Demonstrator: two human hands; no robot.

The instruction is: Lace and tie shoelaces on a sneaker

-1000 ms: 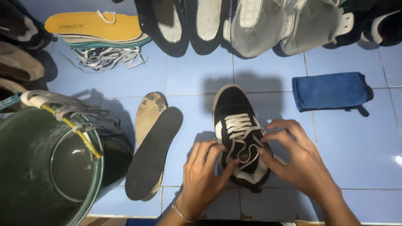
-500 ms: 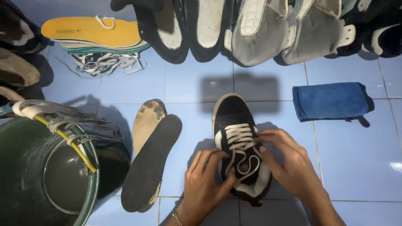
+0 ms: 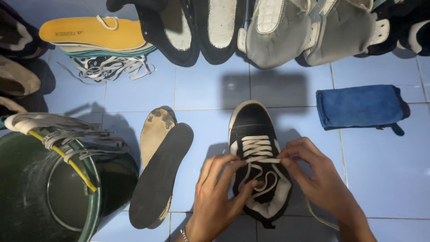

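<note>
A black sneaker (image 3: pixel 252 121) with a white sole edge stands toe-away on the blue tile floor. Its white lace (image 3: pixel 256 148) is threaded across the upper eyelets, with a loose loop lying over the tongue. My left hand (image 3: pixel 219 192) rests on the shoe's left side, fingers pinching the lace near the tongue. My right hand (image 3: pixel 316 179) grips the lace at the right eyelets. A loose lace end trails under my right wrist.
Two insoles (image 3: pixel 159 172) lie overlapped left of the shoe. A dark green bucket (image 3: pixel 49 197) with a shoe upper draped on its rim stands at lower left. A folded blue cloth (image 3: pixel 360 107) lies to the right. Shoes, a yellow insole (image 3: pixel 94 32) and loose laces (image 3: pixel 109 67) line the far side.
The lace has been pulled further across the upper eyelets. Both hands have shifted slightly on the shoe, fingers now pinching the lace; the view has moved a little.
</note>
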